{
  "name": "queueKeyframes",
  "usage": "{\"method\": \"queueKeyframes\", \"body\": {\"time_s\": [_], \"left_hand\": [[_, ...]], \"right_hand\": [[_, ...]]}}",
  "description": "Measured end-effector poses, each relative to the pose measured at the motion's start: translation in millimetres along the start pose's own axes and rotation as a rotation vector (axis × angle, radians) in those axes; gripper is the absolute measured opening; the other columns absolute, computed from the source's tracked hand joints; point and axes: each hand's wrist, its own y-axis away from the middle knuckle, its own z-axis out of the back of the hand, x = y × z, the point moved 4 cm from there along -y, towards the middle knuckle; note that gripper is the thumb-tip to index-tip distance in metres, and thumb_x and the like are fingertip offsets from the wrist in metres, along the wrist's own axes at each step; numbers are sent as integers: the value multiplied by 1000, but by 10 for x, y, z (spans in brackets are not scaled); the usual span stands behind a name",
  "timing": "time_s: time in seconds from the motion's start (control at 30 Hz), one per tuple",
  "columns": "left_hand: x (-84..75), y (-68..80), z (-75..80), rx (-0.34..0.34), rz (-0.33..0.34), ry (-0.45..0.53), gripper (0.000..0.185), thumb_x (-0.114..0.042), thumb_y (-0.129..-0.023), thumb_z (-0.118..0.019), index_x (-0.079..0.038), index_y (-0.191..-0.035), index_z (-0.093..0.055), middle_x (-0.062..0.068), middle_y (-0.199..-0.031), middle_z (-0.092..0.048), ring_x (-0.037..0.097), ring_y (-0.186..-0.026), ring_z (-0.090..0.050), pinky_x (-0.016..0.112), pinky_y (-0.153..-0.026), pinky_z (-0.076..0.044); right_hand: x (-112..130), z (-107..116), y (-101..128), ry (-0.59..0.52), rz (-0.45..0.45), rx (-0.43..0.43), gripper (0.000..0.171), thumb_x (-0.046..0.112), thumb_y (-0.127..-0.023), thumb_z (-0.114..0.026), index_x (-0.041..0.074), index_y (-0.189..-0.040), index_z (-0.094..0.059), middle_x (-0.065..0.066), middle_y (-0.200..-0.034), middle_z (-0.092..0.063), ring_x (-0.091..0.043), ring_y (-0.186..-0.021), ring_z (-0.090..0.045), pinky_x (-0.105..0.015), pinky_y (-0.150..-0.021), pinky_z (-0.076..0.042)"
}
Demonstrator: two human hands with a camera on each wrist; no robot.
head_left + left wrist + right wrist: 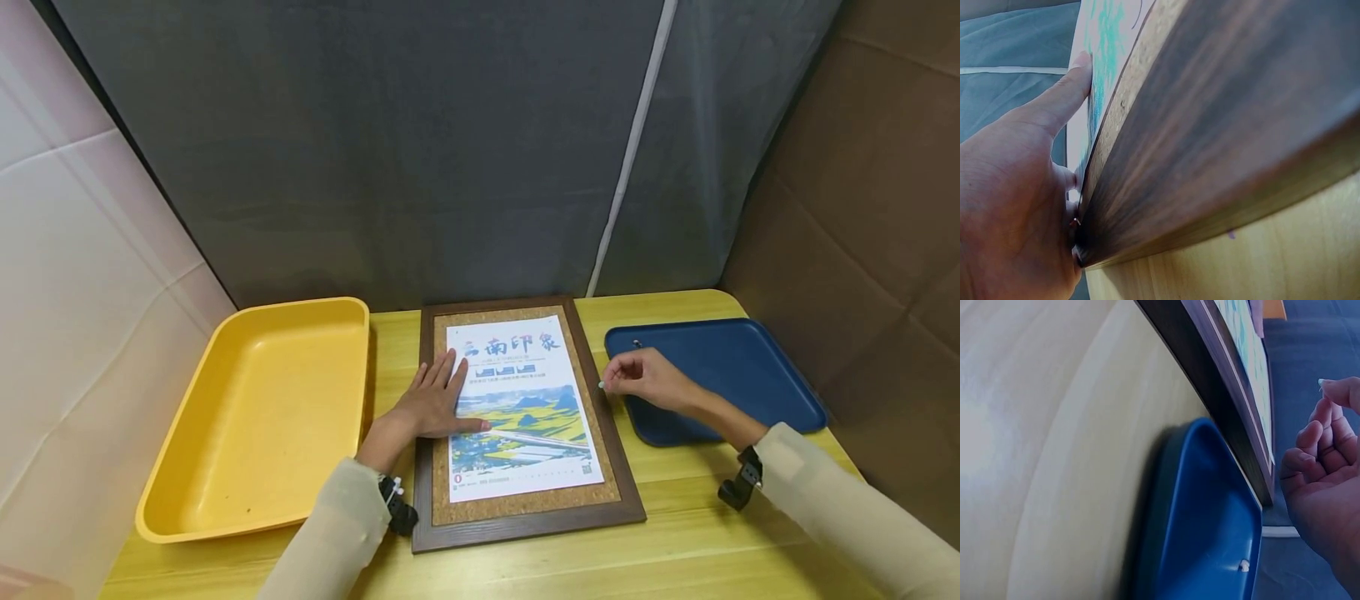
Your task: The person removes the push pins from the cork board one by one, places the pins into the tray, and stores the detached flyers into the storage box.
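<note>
A dark wooden frame (525, 523) with a cork backing lies flat on the table, and a printed poster (528, 433) rests on the cork. My left hand (437, 402) presses flat on the poster's left side, fingers straight; in the left wrist view the left hand (1016, 194) lies against the frame (1222, 144). My right hand (647, 379) hovers at the frame's right edge, over the near corner of the blue tray (757, 375). Its fingertips pinch a small pale pin (602, 385). In the right wrist view the right hand (1329, 469) has its fingers curled.
A large yellow tub (255, 417) stands left of the frame. One more small pin (1244, 565) lies in the blue tray (1210, 519). The wooden table (690, 533) ends at a grey curtain behind and a brown wall on the right.
</note>
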Motion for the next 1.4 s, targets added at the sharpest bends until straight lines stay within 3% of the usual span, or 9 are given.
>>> {"method": "queueKeyframes", "body": {"time_s": [0.33,0.67,1.0,1.4], "left_hand": [[6,-2,-8,-4,7,0,117,-73,-91,-62,-4,-170,-10,21,-177,0,39,-164,0,59,-131,-2],[6,-15,-17,-2,0,-6,116,-73,-91,-61,-4,-170,-10,21,-177,0,39,-164,0,59,-131,-2],[13,-14,-25,-6,-3,11,117,-74,-91,-62,-3,-170,-11,22,-177,0,39,-164,-1,59,-131,-1],[112,-127,-159,-10,-11,37,121,-76,-89,-61,-8,-170,-4,17,-177,8,37,-164,6,59,-130,5]], "right_hand": [[-57,161,1,37,-30,-57,7,6,-100,-71,1,-98,-74,-16,-93,-72,-30,-83,-65,-27,-76,-55],[-154,314,5,76,-76,-90,10,7,-99,-73,-3,-99,-74,-20,-93,-72,-22,-82,-65,-22,-76,-53],[-249,450,5,175,-95,-101,8,6,-99,-73,-1,-99,-75,-14,-93,-74,-13,-80,-62,-22,-74,-50],[-535,691,5,307,-125,-148,5,5,-97,-73,2,-93,-76,-7,-83,-71,-12,-71,-58,-24,-66,-46]]}}
